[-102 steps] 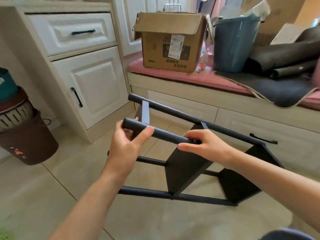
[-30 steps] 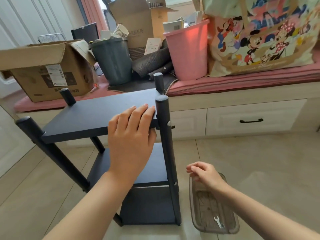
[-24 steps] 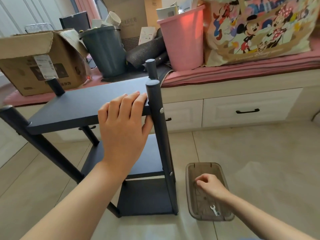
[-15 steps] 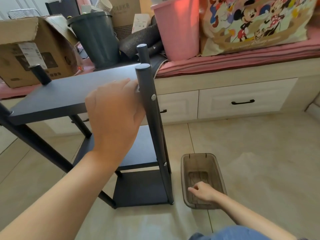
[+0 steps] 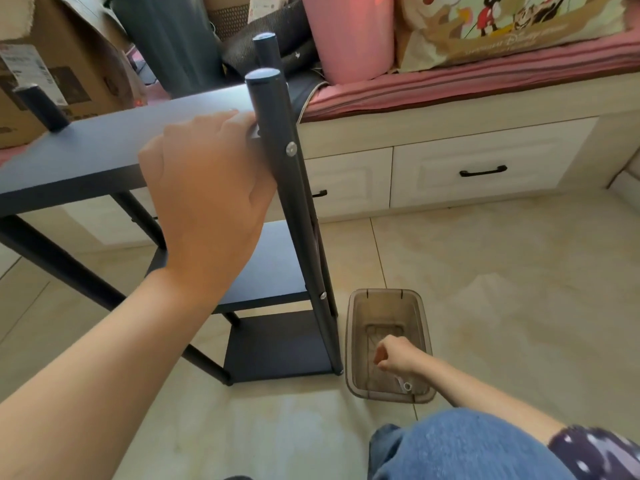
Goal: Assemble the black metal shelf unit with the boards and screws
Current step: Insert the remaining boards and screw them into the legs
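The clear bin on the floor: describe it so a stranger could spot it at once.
Start at the black shelf unit standing on the tiled floor. Just right of the foot of its near post sits the clear bin, a smoky see-through plastic tub with the right hand reaching into it. Unlike the tall pink bucket and grey bucket on the bench, it is low, rectangular and transparent, with a small wrench inside.

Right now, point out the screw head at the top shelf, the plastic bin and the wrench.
screw head [image 5: 291,149], head view, centre of its silver face.
plastic bin [image 5: 382,293], head view, far rim.
wrench [image 5: 407,386], head view, ring end.
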Motion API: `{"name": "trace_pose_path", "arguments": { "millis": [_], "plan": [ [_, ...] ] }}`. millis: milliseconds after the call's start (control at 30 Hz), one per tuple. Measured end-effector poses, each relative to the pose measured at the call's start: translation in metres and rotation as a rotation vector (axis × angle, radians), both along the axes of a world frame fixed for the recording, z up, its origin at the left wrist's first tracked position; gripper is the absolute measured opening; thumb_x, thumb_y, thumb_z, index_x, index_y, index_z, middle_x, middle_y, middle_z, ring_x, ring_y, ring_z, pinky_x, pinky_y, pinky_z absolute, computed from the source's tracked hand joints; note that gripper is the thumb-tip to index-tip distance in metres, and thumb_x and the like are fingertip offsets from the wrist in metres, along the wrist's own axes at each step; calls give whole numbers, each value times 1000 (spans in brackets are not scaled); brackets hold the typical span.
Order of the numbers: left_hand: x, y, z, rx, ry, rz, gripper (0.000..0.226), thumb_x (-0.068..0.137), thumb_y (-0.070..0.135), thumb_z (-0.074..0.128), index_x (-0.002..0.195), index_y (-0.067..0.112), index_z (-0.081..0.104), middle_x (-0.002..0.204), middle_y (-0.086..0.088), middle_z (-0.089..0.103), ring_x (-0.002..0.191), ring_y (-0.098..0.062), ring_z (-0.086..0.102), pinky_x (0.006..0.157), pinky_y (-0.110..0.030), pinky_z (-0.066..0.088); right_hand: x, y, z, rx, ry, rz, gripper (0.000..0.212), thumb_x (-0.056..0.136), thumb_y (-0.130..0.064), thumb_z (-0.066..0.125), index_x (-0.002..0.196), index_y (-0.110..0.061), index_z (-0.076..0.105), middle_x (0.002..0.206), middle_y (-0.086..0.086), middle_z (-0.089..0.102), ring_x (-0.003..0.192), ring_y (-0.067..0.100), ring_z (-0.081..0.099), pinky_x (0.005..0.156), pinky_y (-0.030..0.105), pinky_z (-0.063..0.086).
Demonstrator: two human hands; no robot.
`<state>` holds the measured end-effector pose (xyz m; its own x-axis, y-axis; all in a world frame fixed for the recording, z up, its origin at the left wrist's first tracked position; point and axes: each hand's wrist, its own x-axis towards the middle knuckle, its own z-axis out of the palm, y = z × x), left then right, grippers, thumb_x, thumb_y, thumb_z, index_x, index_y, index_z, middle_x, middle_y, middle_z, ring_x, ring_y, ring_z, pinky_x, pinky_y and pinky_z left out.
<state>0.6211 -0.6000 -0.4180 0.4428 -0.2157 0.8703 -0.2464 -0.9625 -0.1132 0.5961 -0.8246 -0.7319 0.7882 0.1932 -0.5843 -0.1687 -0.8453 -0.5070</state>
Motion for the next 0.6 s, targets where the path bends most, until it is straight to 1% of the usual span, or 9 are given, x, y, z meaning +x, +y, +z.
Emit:
{"name": "trace_pose_path", "arguments": {
  "millis": [67,100,133,200,300,367,400,500,600],
  "plan": [
    [0,0,0,-2,1,6,35,104,36,48,125,10,60,119,-11,63,109,-34,54,93,-45,36,2,-9,-10,-184,-39,70,18,93,0,53,106,-2,66,116,16,67,101,26,64,86,34,52],
    [0,0,-1,-3,-1,7,35,105,36,48,125,10,60,118,-12,63,109,-34,55,93,-45,36,2,-10,-15,-275,-46,123,19,92,2,51,106,-3,64,119,18,65,102,28,61,85,36,50],
    [0,0,-1,-3,-4,5,35,105,36,47,124,10,60,118,-12,63,109,-35,55,92,-45,35,2,-11,-22,-359,-52,179,24,93,3,50,113,-3,62,123,20,62,110,30,58,88,37,47],
    [0,-1,0,-1,-13,4,36,105,35,47,124,8,61,118,-13,64,108,-36,56,92,-45,35,3,-8,-38,-502,-84,294,31,96,-1,49,126,-4,56,133,20,55,128,35,44,97,42,42],
    [-1,-2,0,-1,-11,11,37,105,35,46,123,7,61,118,-13,64,109,-37,56,92,-45,35,5,-2,-56,-659,-99,393,37,100,-6,43,135,-9,53,145,18,47,140,36,30,104,45,35],
    [-2,-3,0,-2,-12,13,36,104,33,46,123,7,62,117,-14,64,109,-38,57,92,-45,35,7,2,-66,-713,-91,414,39,101,-8,42,138,-11,51,148,16,45,144,37,24,106,45,32],
    [-2,-3,-1,-2,-15,13,35,104,32,46,122,7,62,117,-14,64,108,-38,57,92,-45,35,7,3,-70,-725,-90,414,38,101,-9,42,138,-12,52,148,15,45,144,37,24,106,45,32],
    [-2,-4,-1,-8,-16,10,35,103,31,47,122,7,63,116,-14,64,108,-38,57,92,-46,35,10,5,-76,-734,-104,388,35,100,-9,44,134,-12,56,143,14,51,139,35,31,104,44,35],
    [-1,-4,-2,-13,-19,14,34,103,31,48,122,7,62,116,-14,64,108,-37,56,92,-46,35,16,4,-77,-696,-130,344,37,100,-6,39,133,-12,56,141,13,52,136,34,35,102,42,35]
  ]
}}
